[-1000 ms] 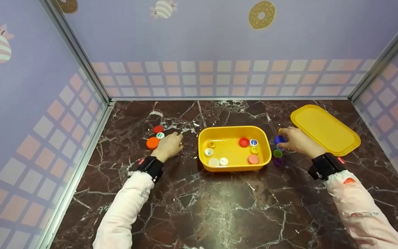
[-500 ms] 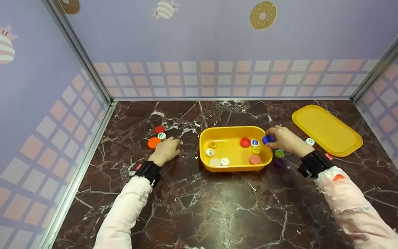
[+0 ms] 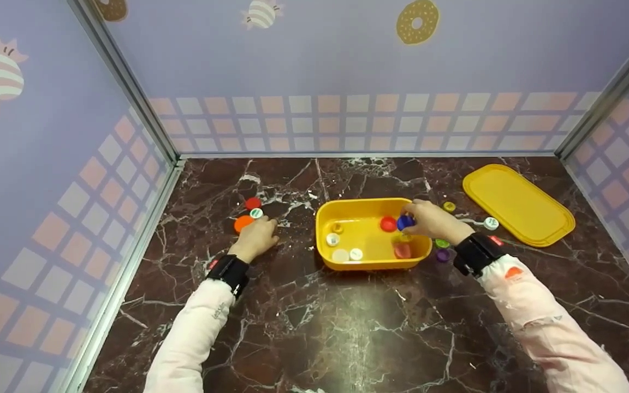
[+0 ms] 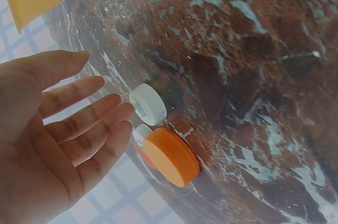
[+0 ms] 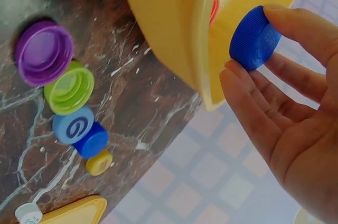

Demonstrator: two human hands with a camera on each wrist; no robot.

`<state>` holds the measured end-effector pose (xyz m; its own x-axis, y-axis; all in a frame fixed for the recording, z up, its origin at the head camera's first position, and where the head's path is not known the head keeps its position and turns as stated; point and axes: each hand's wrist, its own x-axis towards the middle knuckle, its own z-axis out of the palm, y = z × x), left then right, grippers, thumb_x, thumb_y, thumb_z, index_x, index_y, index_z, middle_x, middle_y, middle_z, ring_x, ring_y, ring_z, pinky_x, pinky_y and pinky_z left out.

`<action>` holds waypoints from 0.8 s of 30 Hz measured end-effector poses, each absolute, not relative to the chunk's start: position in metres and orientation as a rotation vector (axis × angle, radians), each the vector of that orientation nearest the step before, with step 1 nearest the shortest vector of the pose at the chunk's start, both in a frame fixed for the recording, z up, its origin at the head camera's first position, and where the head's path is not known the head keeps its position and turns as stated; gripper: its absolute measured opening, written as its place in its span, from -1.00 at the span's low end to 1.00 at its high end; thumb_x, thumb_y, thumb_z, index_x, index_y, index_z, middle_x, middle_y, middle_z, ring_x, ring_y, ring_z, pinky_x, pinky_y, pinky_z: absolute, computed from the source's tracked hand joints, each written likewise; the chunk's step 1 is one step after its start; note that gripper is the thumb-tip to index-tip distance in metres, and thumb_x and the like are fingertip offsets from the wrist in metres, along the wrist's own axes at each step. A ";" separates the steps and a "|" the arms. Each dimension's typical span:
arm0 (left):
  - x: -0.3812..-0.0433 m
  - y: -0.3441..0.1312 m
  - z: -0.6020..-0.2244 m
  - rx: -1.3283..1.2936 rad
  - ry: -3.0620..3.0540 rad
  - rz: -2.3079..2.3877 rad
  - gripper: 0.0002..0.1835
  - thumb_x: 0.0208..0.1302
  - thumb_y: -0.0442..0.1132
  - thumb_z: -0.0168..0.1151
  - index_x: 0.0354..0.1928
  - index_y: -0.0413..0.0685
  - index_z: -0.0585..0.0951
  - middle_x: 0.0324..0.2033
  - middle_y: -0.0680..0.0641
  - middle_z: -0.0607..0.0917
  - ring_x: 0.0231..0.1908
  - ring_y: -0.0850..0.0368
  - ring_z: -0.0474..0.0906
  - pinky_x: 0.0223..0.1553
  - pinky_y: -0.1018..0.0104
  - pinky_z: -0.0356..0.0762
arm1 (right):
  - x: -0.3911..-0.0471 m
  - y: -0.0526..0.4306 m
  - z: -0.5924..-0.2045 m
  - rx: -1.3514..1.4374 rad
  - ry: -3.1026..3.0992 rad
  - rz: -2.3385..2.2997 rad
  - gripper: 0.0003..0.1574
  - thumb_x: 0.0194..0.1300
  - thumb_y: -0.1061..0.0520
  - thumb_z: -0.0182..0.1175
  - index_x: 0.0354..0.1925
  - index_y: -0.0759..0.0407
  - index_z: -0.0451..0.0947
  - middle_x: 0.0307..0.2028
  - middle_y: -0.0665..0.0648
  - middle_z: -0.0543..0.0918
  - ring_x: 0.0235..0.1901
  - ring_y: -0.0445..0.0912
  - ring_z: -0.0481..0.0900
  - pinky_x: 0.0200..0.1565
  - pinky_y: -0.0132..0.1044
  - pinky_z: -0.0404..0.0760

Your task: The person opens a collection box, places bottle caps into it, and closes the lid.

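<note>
My right hand (image 3: 439,222) pinches a ribbed blue bottle cap (image 5: 255,39) between thumb and fingers, over the right part of a yellow box (image 3: 372,266). Inside the box lie several caps, among them a red cap (image 3: 387,224) and a white cap (image 3: 356,254). My left hand (image 4: 74,134) is on the left side of the table, fingers loosely extended, with nothing in its grasp. Close to its fingertips are a white cap (image 4: 149,104) and an orange cap (image 4: 170,158). A red cap (image 3: 253,203) lies just beyond; in the left wrist view it is mostly hidden.
Right of the box lie a purple cap (image 5: 45,54), a lime green cap (image 5: 68,87), a light blue cap (image 5: 73,124), another blue cap (image 5: 91,140) and a yellow cap (image 5: 99,163). Farther right are a white cap (image 3: 491,223) and a yellow lid (image 3: 519,204). Patterned walls enclose the marble table.
My right hand has carried the blue cap leftward from the table beside the box to over its inside. The left hand has drawn slightly left and stays by the caps.
</note>
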<state>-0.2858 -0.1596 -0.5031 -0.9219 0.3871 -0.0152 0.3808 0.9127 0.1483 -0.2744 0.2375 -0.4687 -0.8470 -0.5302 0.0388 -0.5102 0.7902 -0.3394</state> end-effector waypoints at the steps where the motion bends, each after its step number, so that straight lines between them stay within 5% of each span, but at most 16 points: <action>1: -0.286 -0.161 -0.503 0.605 3.032 0.224 -0.76 0.01 -0.26 0.26 -0.30 -0.26 0.52 -0.36 -0.19 0.49 -0.33 -0.13 0.51 -0.40 0.00 0.47 | -0.275 0.235 -0.469 -0.852 2.906 -0.515 -0.59 -0.08 0.18 0.39 -0.25 0.34 0.50 -0.40 0.21 0.49 -0.42 0.03 0.46 -0.36 -0.16 0.49; 24: -0.286 -0.160 -0.499 0.590 3.041 0.210 -0.75 0.01 -0.25 0.29 -0.29 -0.26 0.53 -0.35 -0.21 0.49 -0.37 -0.17 0.52 -0.42 -0.01 0.47 | -0.284 0.211 -0.481 -0.719 2.733 -0.486 -0.59 -0.04 0.13 0.39 -0.26 0.34 0.50 -0.45 0.10 0.50 -0.48 -0.05 0.45 -0.37 -0.23 0.50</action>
<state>-0.2860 -0.1600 -0.4987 -0.9272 0.3744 -0.0109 0.3694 0.9188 0.1393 -0.2843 0.2112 -0.4806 -0.8395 -0.5146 -0.1744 -0.4229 0.8203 -0.3849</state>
